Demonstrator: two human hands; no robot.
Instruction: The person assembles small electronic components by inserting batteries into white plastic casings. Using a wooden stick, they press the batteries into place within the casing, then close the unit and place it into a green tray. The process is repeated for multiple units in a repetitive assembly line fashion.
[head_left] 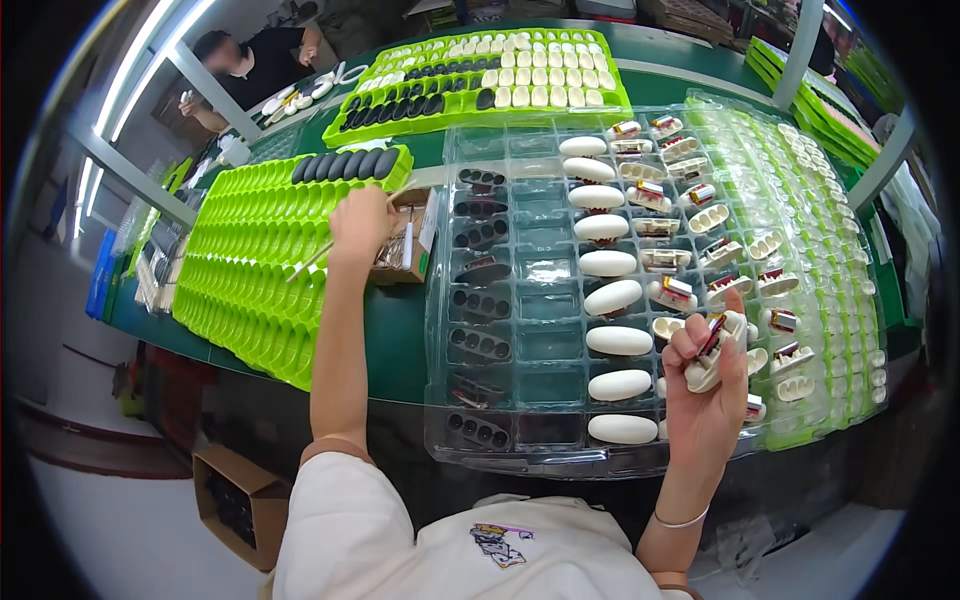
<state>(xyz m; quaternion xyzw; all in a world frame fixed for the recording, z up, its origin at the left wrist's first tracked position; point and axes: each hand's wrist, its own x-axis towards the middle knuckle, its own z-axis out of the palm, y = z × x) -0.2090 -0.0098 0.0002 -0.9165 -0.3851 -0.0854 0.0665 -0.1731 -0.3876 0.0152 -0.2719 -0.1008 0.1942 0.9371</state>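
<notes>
My right hand [706,385] is raised over the near right part of a clear plastic tray [540,455] and grips a small white oval shell with a red and metal insert [710,350]. My left hand [360,225] reaches to a small open cardboard box [412,238] left of the tray and pinches a thin white stick [312,258]. The tray holds a column of black oval parts [480,290], a column of white oval shells [612,297], and more white shells with inserts [690,195] to the right.
A bright green moulded tray [250,290] lies to the left, with black ovals along its far edge. Another green tray [480,70] of black and white ovals sits at the back. A stack of clear trays [830,260] stands right. A person [250,65] works at the far left.
</notes>
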